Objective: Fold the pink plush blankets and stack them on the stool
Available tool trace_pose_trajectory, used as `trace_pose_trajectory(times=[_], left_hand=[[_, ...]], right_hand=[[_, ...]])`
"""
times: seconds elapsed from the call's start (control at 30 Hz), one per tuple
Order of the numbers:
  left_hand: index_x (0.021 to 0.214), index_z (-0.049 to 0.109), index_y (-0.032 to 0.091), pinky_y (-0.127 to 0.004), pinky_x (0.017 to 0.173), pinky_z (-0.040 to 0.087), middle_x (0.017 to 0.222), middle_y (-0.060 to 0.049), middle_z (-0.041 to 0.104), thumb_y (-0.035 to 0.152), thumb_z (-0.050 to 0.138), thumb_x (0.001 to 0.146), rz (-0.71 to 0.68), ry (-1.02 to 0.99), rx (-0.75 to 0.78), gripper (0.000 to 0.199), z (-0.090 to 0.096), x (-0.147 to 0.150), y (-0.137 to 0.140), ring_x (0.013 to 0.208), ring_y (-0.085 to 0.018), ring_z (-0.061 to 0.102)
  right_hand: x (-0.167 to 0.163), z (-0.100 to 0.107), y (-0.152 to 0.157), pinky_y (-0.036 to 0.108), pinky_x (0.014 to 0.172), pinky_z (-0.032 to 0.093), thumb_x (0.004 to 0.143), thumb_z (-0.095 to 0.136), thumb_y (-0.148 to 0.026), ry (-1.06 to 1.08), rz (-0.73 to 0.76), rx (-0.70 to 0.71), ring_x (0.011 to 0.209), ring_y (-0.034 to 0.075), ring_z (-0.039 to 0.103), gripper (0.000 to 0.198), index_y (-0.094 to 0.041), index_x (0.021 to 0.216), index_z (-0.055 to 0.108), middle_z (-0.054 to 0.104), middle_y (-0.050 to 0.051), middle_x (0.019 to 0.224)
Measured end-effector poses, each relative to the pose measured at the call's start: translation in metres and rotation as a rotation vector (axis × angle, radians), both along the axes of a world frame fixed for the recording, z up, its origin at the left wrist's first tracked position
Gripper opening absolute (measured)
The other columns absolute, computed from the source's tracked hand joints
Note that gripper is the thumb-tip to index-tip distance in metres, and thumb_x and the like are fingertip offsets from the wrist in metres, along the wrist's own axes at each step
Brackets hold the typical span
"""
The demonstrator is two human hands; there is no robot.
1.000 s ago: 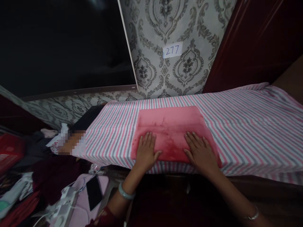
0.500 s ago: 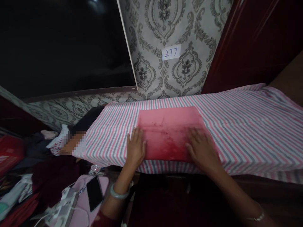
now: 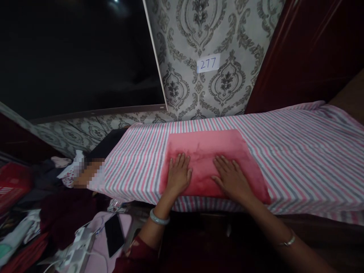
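A folded pink-red cloth point(image 3: 203, 142) with a soft, plush-looking surface lies flat on a striped sheet point(image 3: 136, 159). My left hand point(image 3: 179, 174) rests palm down on the left part of this cloth, its fingers stretched out. On the right part lies my right hand point(image 3: 231, 176), also flat with the fingers spread. Neither hand grips anything. Darker red smears and shallow creases mark the cloth around and between the hands. Its front edge reaches the front edge of the sheet-covered surface.
A large dark TV screen point(image 3: 79, 57) stands at the back left, before patterned wallpaper with a paper label point(image 3: 208, 63) reading 277. At lower left are a phone point(image 3: 114, 234), a white power strip point(image 3: 75, 250) with cables, and piled clothes point(image 3: 61, 212).
Both hands have moved inward over the cloth, the left to the right and the right to the left. The cloth's sides now show darker red where the hands were.
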State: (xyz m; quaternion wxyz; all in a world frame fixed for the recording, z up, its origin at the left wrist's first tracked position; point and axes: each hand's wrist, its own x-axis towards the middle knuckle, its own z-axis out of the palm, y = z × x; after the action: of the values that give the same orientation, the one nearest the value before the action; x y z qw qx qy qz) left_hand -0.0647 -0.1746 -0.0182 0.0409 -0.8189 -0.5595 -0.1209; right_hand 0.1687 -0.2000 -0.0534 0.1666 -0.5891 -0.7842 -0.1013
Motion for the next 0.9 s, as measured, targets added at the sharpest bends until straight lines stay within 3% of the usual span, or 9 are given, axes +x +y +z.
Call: trace_pose_trajectory(times=[0.13, 0.23, 0.3, 0.43, 0.57, 0.67, 0.73, 0.9], left_hand=[[0.156, 0.043, 0.019, -0.058, 0.127, 0.020, 0.164, -0.012, 0.040, 0.035, 0.034, 0.104, 0.010, -0.012, -0.013, 0.055, 0.000, 0.000, 0.001, 0.155, -0.028, 0.030], [0.157, 0.040, 0.018, -0.059, 0.126, 0.020, 0.165, -0.014, 0.036, 0.039, 0.034, 0.105, 0.018, -0.009, -0.071, 0.057, 0.006, 0.001, 0.003, 0.155, -0.030, 0.029], [0.159, 0.038, 0.018, -0.061, 0.125, 0.021, 0.166, -0.014, 0.033, 0.042, 0.035, 0.105, 0.012, -0.009, -0.100, 0.059, 0.013, 0.005, 0.006, 0.156, -0.031, 0.027], [0.161, 0.033, 0.020, -0.061, 0.125, 0.019, 0.169, -0.014, 0.027, 0.043, 0.036, 0.105, -0.127, 0.027, -0.137, 0.060, 0.029, 0.027, 0.023, 0.157, -0.031, 0.022], [0.161, 0.032, 0.023, -0.064, 0.124, 0.017, 0.170, -0.013, 0.025, 0.045, 0.039, 0.104, -0.249, 0.094, -0.186, 0.061, 0.031, 0.049, 0.058, 0.158, -0.031, 0.021], [0.161, 0.033, 0.026, -0.065, 0.124, 0.015, 0.171, -0.010, 0.024, 0.048, 0.037, 0.105, -0.256, 0.123, -0.178, 0.060, 0.029, 0.045, 0.087, 0.158, -0.032, 0.018], [0.161, 0.034, 0.027, -0.065, 0.125, 0.013, 0.171, -0.008, 0.023, 0.051, 0.034, 0.105, -0.214, 0.121, -0.165, 0.061, 0.029, 0.031, 0.104, 0.158, -0.033, 0.017], [0.161, 0.034, 0.028, -0.066, 0.123, 0.015, 0.171, -0.008, 0.025, 0.052, 0.033, 0.104, 0.085, 0.050, -0.210, 0.062, 0.033, -0.007, 0.138, 0.158, -0.035, 0.017]], right_hand=[[0.048, 0.004, -0.003, 0.060, 0.120, 0.028, 0.102, 0.031, -0.047, 0.002, -0.162, -0.018, 0.151, 0.032, 0.034, 0.064, -0.012, 0.152, 0.049, 0.045, 0.016, 0.159], [0.064, 0.013, -0.001, 0.064, 0.117, 0.030, 0.102, 0.030, -0.046, 0.011, -0.255, -0.038, 0.151, 0.034, 0.033, 0.063, -0.012, 0.151, 0.050, 0.042, 0.016, 0.160], [0.060, 0.022, 0.006, 0.063, 0.117, 0.031, 0.103, 0.028, -0.043, 0.009, -0.240, -0.038, 0.150, 0.034, 0.034, 0.061, -0.012, 0.151, 0.050, 0.043, 0.017, 0.160], [0.026, 0.037, 0.040, 0.058, 0.120, 0.031, 0.103, 0.029, -0.033, -0.005, -0.050, -0.066, 0.151, 0.031, 0.034, 0.057, -0.015, 0.154, 0.047, 0.040, 0.015, 0.162], [-0.003, 0.045, 0.085, 0.056, 0.121, 0.029, 0.101, 0.031, -0.029, -0.039, 0.071, -0.157, 0.153, 0.028, 0.031, 0.057, -0.017, 0.156, 0.045, 0.036, 0.012, 0.164], [0.002, 0.048, 0.114, 0.058, 0.122, 0.027, 0.103, 0.031, -0.034, -0.046, 0.065, -0.214, 0.154, 0.029, 0.029, 0.057, -0.019, 0.157, 0.043, 0.034, 0.011, 0.165], [0.016, 0.048, 0.128, 0.059, 0.122, 0.025, 0.104, 0.032, -0.039, -0.029, 0.009, -0.228, 0.154, 0.031, 0.029, 0.058, -0.021, 0.158, 0.041, 0.032, 0.010, 0.166], [0.050, 0.042, 0.146, 0.063, 0.119, 0.027, 0.103, 0.032, -0.045, 0.043, -0.196, -0.231, 0.153, 0.034, 0.029, 0.059, -0.022, 0.156, 0.043, 0.037, 0.010, 0.165]])
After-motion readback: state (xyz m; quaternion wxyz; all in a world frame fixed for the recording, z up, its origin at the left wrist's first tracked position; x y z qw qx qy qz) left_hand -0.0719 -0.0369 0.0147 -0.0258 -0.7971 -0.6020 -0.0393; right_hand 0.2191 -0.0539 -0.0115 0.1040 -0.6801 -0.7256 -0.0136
